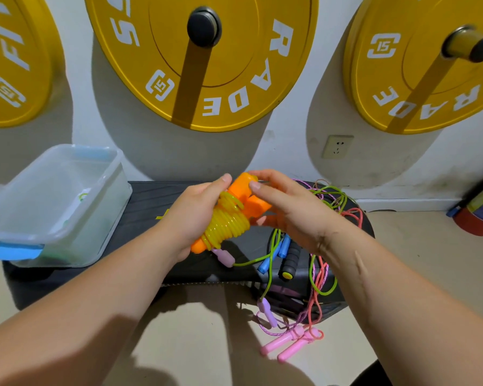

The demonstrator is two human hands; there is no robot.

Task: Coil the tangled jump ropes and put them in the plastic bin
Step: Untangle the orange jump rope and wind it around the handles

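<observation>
The left hand [195, 215] grips the yellow rope [229, 224] coiled round the orange handles [241, 188]; fingers [255, 185] of the right hand [290, 207] pinch their upper end.

The yellow rope [229, 222] was wound in tight turns round its orange handles [241, 188] and held tilted above the platform [151, 196]. The left hand [195, 215] gripped the coil and the right hand [287, 207] pinched the upper handle. The other ropes [328, 197] lay tangled on the platform's right end and spilled to the floor, where two pink handles [287, 344] lay. The clear bin [17, 235], with blue latches, stood open at the left end.
</observation>
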